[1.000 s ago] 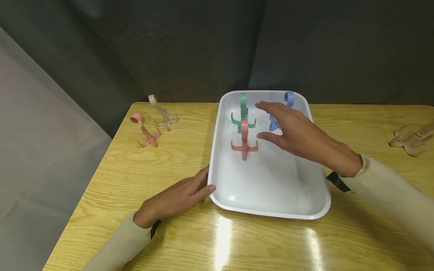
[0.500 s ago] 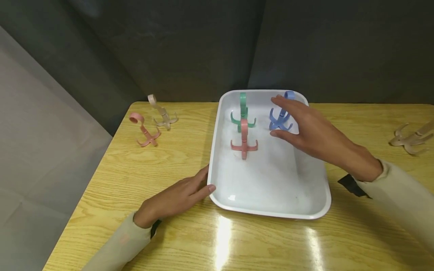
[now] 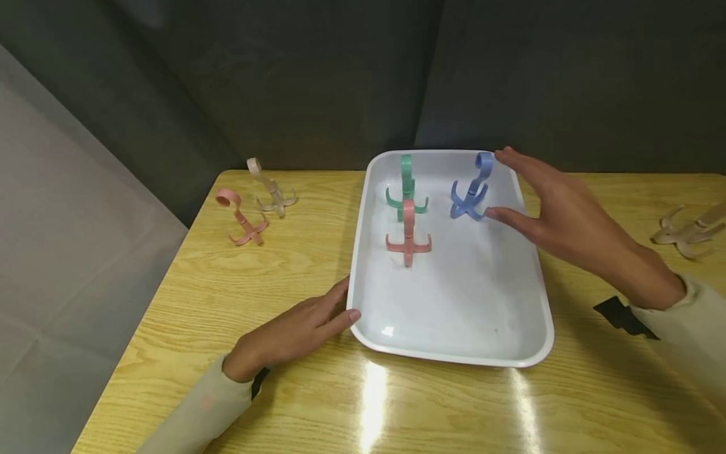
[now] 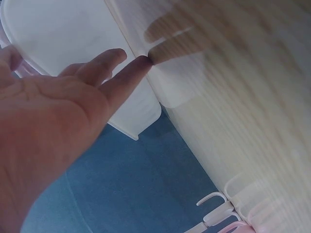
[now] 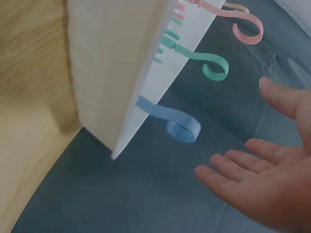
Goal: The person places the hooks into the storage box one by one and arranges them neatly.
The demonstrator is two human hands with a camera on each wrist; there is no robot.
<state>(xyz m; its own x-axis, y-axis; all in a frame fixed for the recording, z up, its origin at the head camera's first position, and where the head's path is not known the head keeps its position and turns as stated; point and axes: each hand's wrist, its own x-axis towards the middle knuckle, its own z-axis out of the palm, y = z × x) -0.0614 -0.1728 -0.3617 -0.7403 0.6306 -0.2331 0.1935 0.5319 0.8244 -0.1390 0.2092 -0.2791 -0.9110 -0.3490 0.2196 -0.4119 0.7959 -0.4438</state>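
Note:
A white tray [image 3: 454,302] holds three pronged hanging hooks. The blue hook [image 3: 469,200] stands at the tray's back right, the green hook [image 3: 407,186] at the back left, and a pink hook [image 3: 408,239] just in front of the green one. My right hand [image 3: 578,221] hovers over the tray's right rim with straight, spread fingers, near the blue hook. In the right wrist view, that hand [image 5: 262,174] is apart from the blue hook [image 5: 177,121]. My left hand [image 3: 295,331] rests against the tray's left side, thumb on the rim, fingers extended.
On the table [image 3: 255,284], left of the tray, stand a second pink hook [image 3: 244,217] and a beige hook [image 3: 272,189]. Another beige hook [image 3: 689,233] lies at the far right. A dark curtain [image 3: 317,82] hangs behind the table's back edge.
My right hand has moved right, away from above the blue hook to the tray's right rim, bringing that hook fully into view. The left hand and the tray have stayed put.

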